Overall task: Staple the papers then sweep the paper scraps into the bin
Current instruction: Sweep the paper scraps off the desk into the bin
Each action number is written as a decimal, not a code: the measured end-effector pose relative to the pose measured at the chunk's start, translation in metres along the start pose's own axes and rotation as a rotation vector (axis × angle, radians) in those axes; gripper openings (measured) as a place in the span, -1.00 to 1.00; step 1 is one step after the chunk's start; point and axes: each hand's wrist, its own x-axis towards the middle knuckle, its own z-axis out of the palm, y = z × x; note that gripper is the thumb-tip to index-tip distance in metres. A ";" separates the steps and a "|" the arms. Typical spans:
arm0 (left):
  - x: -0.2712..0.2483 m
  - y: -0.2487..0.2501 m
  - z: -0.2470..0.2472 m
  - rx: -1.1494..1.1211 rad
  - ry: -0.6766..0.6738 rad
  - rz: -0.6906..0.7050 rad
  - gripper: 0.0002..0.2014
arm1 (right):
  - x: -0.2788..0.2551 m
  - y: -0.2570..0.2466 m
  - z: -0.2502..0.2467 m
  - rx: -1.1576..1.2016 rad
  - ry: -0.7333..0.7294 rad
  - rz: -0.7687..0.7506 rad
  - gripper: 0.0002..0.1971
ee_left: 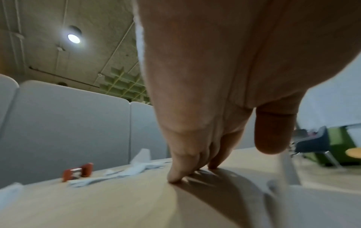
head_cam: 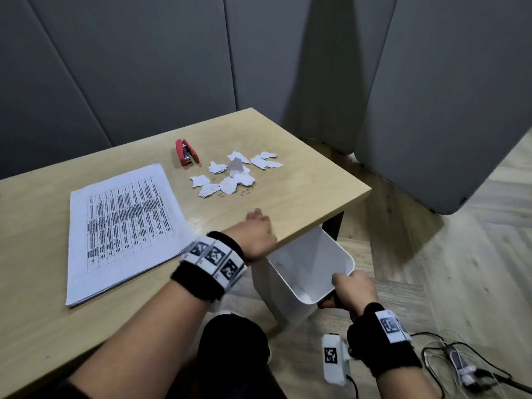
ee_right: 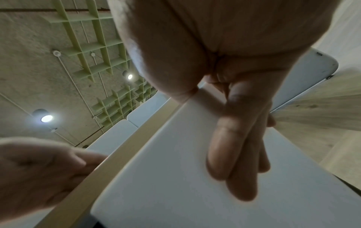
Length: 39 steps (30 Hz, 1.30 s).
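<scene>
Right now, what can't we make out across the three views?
- Printed paper stack: head view, text too small to read; any staple not discernible.
- White plastic bin: head view, its bottom is hidden by its own wall and the wooden table.
- Red stapler and torn white paper scraps: left wrist view, blurred.

An office-like workspace: tall grey padded partition panels (head_cam: 161,61) wall in a light wooden-topped table (head_cam: 311,180) from nine o'clock round to two o'clock. Pale herringbone wood flooring (head_cam: 460,269) lies at three o'clock. Overhead, the wrist views show a bare concrete ceiling (ee_right: 29,61) with round recessed lamps (ee_left: 73,38) and pale green lattice grids (ee_right: 91,46). A dark blue chair (ee_left: 314,141) stands beyond.
</scene>
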 end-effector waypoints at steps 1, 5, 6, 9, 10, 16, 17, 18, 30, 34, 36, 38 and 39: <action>-0.003 0.011 0.007 0.013 -0.004 0.050 -0.34 | -0.001 -0.001 0.001 -0.001 0.003 -0.002 -0.89; -0.016 0.050 0.032 0.050 -0.017 0.189 -0.33 | -0.005 -0.002 0.001 -0.005 0.006 -0.008 -0.89; -0.019 0.057 0.037 0.049 -0.030 0.217 -0.33 | -0.005 -0.003 0.001 -0.009 0.000 -0.007 -0.88; -0.026 0.071 0.046 0.043 -0.073 0.286 -0.36 | -0.006 -0.002 0.000 -0.024 -0.009 -0.008 -0.84; -0.026 0.071 0.045 0.045 -0.062 0.298 -0.37 | -0.006 -0.002 -0.001 -0.018 -0.008 -0.010 -0.84; 0.003 0.022 -0.037 0.055 0.152 0.078 -0.48 | -0.005 -0.005 -0.001 0.001 0.016 0.010 -0.89; 0.014 0.006 -0.052 0.076 0.193 -0.001 -0.50 | -0.004 -0.006 0.000 0.002 0.019 0.015 -0.88; 0.025 -0.010 -0.065 0.104 0.226 -0.072 -0.54 | -0.004 -0.008 0.000 -0.004 0.020 0.017 -0.88; 0.021 -0.016 -0.035 0.153 0.047 -0.084 -0.54 | -0.004 -0.008 0.006 -0.004 0.007 0.024 -0.86; 0.015 0.002 -0.026 0.091 0.049 -0.003 -0.40 | -0.002 -0.006 0.005 0.004 0.004 0.023 -0.86; 0.027 -0.006 -0.040 0.044 0.124 -0.035 -0.33 | 0.000 -0.005 0.005 0.014 0.011 0.026 -0.85; 0.043 -0.017 -0.058 0.021 0.195 -0.090 -0.31 | 0.001 -0.005 0.004 0.020 0.016 0.028 -0.84; 0.050 -0.022 -0.065 0.023 0.213 -0.113 -0.32 | 0.001 -0.006 0.003 0.018 0.020 0.029 -0.84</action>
